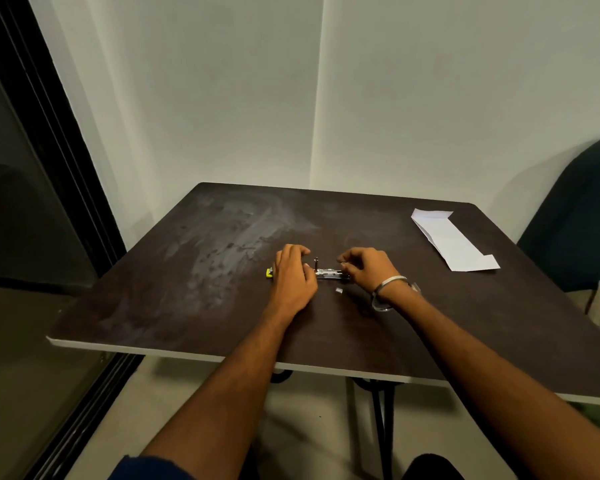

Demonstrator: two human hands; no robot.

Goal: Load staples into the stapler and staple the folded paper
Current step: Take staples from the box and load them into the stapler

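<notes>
Head view shows the left hand (291,277) pressing the opened stapler (328,273) at table centre, right hand (368,268) pinching something small, probably staples, which should drop straight into the channel; folded paper (454,242) waits at two o'clock.

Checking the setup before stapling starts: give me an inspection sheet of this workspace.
Surface: dark table, smudged, pale front edge.
Job's things: stapler lying opened between the hands; folded paper apart, at far right.
Clutter: small staple strip loose near the stapler; yellow piece under the left hand.
Grippers: left hand pressing the stapler's left end; right hand pinching something small, too tiny to tell.
Cables: nothing seen.
Surroundings: plain wall, dark chair at right, dark door frame at left.
</notes>
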